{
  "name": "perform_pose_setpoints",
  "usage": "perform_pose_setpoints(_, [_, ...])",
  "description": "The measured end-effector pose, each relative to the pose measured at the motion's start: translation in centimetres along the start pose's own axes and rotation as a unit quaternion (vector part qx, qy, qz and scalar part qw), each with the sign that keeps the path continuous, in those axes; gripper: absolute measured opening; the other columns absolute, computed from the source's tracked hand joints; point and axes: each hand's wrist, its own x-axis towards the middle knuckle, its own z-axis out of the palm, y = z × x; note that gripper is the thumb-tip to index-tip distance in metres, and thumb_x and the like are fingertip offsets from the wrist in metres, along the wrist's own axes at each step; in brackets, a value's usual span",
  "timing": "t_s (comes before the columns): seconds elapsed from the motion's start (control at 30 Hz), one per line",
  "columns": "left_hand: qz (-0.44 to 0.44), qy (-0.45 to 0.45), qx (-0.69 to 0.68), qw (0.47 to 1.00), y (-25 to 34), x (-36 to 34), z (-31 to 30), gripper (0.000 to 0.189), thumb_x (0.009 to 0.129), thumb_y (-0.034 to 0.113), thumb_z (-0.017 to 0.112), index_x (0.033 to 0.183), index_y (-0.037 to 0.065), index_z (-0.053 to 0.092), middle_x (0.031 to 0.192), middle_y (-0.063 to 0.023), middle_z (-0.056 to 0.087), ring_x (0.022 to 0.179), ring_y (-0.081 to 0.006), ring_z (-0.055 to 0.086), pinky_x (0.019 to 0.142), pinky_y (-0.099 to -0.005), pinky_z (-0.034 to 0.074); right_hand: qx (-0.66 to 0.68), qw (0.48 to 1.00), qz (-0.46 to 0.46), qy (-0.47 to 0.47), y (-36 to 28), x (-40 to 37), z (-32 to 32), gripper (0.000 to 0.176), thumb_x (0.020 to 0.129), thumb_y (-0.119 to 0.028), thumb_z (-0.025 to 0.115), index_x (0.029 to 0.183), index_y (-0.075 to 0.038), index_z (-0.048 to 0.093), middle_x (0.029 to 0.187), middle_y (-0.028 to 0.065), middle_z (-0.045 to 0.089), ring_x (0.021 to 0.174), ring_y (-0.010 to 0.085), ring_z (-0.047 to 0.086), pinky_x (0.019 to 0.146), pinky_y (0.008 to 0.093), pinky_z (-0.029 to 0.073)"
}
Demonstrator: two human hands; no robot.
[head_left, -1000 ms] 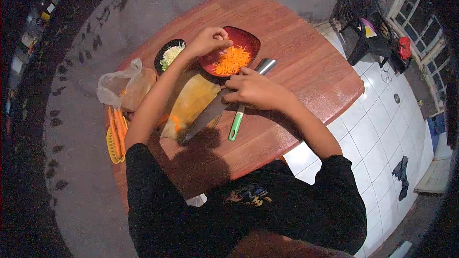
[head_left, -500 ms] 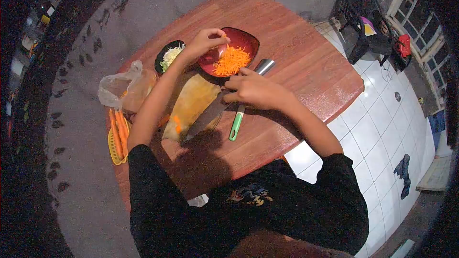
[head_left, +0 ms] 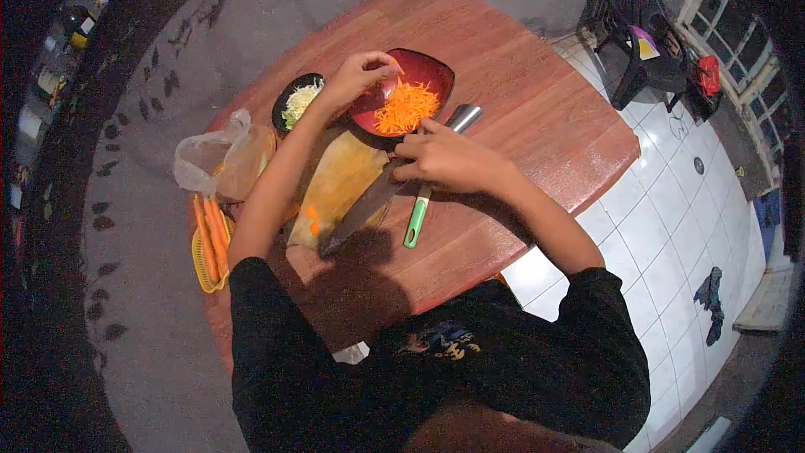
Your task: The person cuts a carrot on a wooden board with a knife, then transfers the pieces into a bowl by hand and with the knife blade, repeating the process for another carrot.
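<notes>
My left hand hovers over the near-left rim of a red bowl of shredded carrot, its fingers pinched on a few orange shreds. My right hand grips the handle of a large knife, whose blade lies slanted across a tan cutting board. A small bit of carrot rests on the board by the blade. A green-handled peeler lies under my right hand, with its metal end next to the bowl.
A black bowl of pale shredded vegetable sits left of the red bowl. A plastic bag and a yellow basket with whole carrots lie at the round wooden table's left edge. A black stool stands on white tiles.
My left hand has shifted slightly up and left over the red bowl's rim with its fingers still pinched. The right hand and knife have stayed in place.
</notes>
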Motion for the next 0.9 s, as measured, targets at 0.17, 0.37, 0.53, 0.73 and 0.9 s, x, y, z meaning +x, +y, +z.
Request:
perform_pose_setpoints(0.17, [0.061, 0.012, 0.037, 0.997, -0.6, 0.2, -0.1, 0.024, 0.098, 0.026, 0.066, 0.108, 0.004, 0.068, 0.092, -0.0016, 0.068, 0.075, -0.0079, 0.062, 0.064, -0.0232, 0.052, 0.005, 1.0, 0.003, 0.002, -0.1, 0.0, -0.1, 0.027, 0.088, -0.021, 0.056, 0.11, -0.023, 0.071, 0.098, 0.0042, 0.063, 0.105, 0.0231, 0.063, 0.091, 0.045, 0.045])
perform_pose_setpoints(0.37, [-0.032, 0.024, -0.059, 0.997, -0.2, -0.3, 0.1, 0.028, 0.1, 0.031, 0.064, 0.11, 0.005, 0.068, 0.093, -0.0009, 0.065, 0.076, -0.0086, 0.063, 0.059, -0.0235, 0.054, 0.028, 0.999, 0.015, -0.016, -0.2, -0.1, -0.2, 0.022, 0.085, -0.018, 0.058, 0.105, -0.016, 0.069, 0.113, 0.0044, 0.064, 0.111, 0.0217, 0.061, 0.095, 0.0434, 0.041])
perform_pose_setpoints(0.53, [-0.021, 0.054, -0.078, 0.995, -0.5, -0.3, 0.3, 0.023, 0.102, 0.028, 0.056, 0.099, 0.007, 0.065, 0.088, 0.0005, 0.061, 0.071, -0.0083, 0.058, 0.061, -0.0231, 0.049, 0.019, 1.0, 0.013, -0.018, 0.0, 0.0, 0.0, 0.019, 0.085, -0.018, 0.058, 0.102, -0.016, 0.068, 0.11, 0.0034, 0.064, 0.107, 0.0216, 0.061, 0.09, 0.0426, 0.041])
perform_pose_setpoints(0.73, [-0.027, -0.006, -0.231, 0.973, -2.7, 0.6, -0.8, 0.025, 0.1, 0.024, 0.047, 0.079, 0.01, 0.05, 0.071, 0.0011, 0.05, 0.063, -0.0069, 0.05, 0.056, -0.0238, 0.042, 0.048, 0.999, 0.012, 0.009, -0.1, -0.1, 0.1, 0.018, 0.085, -0.019, 0.06, 0.101, -0.016, 0.067, 0.107, 0.0032, 0.064, 0.105, 0.0215, 0.061, 0.088, 0.0423, 0.041])
perform_pose_setpoints(0.9, [-0.035, 0.01, -0.112, 0.993, -0.8, -0.1, 0.7, 0.024, 0.099, 0.023, 0.047, 0.081, 0.008, 0.05, 0.068, 0.0004, 0.05, 0.058, -0.0071, 0.049, 0.05, -0.0248, 0.039, 0.037, 0.999, 0.007, 0.011, -0.1, -0.1, 0.2, 0.019, 0.084, -0.018, 0.06, 0.101, -0.016, 0.067, 0.106, 0.0034, 0.063, 0.104, 0.0215, 0.062, 0.089, 0.0419, 0.041])
